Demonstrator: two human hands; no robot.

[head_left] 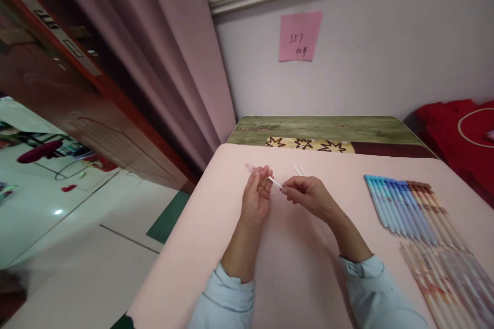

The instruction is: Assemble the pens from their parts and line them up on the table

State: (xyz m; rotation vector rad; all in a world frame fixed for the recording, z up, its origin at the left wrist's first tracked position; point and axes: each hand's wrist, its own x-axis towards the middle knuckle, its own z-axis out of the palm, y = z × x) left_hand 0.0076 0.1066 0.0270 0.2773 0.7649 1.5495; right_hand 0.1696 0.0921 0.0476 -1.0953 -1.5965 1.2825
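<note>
My left hand point(257, 199), palm up, pinches a clear, pinkish pen barrel point(250, 166) between thumb and fingers. One end of it pokes out past the fingertips at the far left. Between finger and thumb, my right hand point(311, 196) grips a thin white stick that looks like a pen refill point(275, 182). The refill slants toward the left palm, its far end at the left fingers. Whether it enters the barrel is hard to see. A few white sticks point(298, 169) lie on the table just beyond my right hand.
Blue and brown pens point(401, 208) lie in a row on the right of the pink table cover point(185, 267). Nearer me is a second group of pale pens point(443, 277). Red cloth point(455, 139) sits at far right. A curtain point(185, 51) and wooden door point(96, 128) stand left.
</note>
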